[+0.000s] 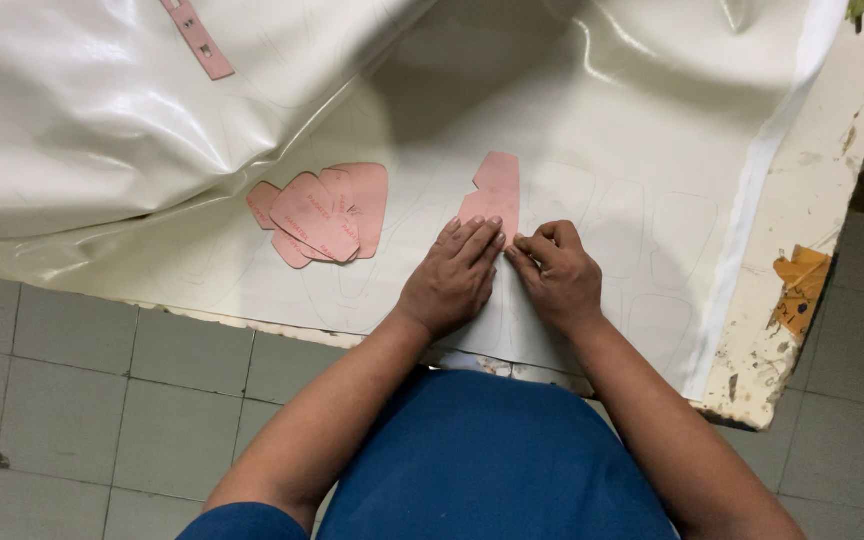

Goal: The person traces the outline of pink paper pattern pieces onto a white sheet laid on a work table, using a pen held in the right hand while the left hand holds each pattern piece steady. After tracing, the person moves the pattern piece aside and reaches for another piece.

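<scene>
L hand [450, 280] lies flat, fingers together and stretched, pressing down the lower end of a pink card template [494, 196] on the cream faux-leather sheet [592, 130]; grip not closed round anything, just palm and fingers pinning it. R hand [555, 275] is curled, fingers drawn together at the template's lower right edge, fingertips touching the L fingertips; looks pinched on something thin, but what it is can't tell, too small and hidden by the knuckles. Template stands lengthwise away from the person, notched at its upper left corner, sitting about mid-sheet, just beyond both hands. Faint traced outlines of similar shapes show on the sheet to the R of the hands and below them. To the L, near but apart from the L hand, a fanned stack of pink templates [320, 213] lies overlapping on the sheet. Far upper L, a narrow pink strip template [198, 38] w/ small slots rests on the bunched, glossy part of the sheet. Sheet covers a worn bench [802, 230], whose chipped pale edge shows at R w/ a torn orange scrap [800, 275] stuck on it. Below, grey tiled floor [102, 420] and the person's blue shirt [492, 460].
</scene>
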`<state>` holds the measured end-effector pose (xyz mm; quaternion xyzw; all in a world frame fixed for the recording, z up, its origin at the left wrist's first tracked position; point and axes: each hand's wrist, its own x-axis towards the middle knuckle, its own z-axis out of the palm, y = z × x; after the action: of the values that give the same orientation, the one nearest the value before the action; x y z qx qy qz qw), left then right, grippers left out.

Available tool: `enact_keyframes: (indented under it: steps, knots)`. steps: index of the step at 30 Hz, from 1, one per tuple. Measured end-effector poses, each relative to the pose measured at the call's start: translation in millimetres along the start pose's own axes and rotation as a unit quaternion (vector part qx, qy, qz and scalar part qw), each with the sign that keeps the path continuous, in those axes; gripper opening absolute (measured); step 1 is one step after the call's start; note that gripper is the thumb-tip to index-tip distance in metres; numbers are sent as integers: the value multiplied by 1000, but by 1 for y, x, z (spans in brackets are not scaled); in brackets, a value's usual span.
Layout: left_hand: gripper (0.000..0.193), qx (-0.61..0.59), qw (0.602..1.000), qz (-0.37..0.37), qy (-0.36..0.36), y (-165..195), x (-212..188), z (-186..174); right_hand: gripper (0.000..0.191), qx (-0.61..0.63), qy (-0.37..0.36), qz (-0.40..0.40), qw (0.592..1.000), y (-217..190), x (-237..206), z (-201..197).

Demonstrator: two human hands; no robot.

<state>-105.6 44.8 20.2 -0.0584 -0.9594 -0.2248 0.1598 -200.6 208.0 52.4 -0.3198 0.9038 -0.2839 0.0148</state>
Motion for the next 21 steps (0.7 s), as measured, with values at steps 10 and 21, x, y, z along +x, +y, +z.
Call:
enact_keyframes:
  steps: [10,21]
  knots:
    - [43,4,1000,2,7,0,1,-1,15,-4,0,4,1000,0,-1,1]
    - [43,175,984,36,-26,28,15,18,23,81,18,-36,996,-17,45,-41]
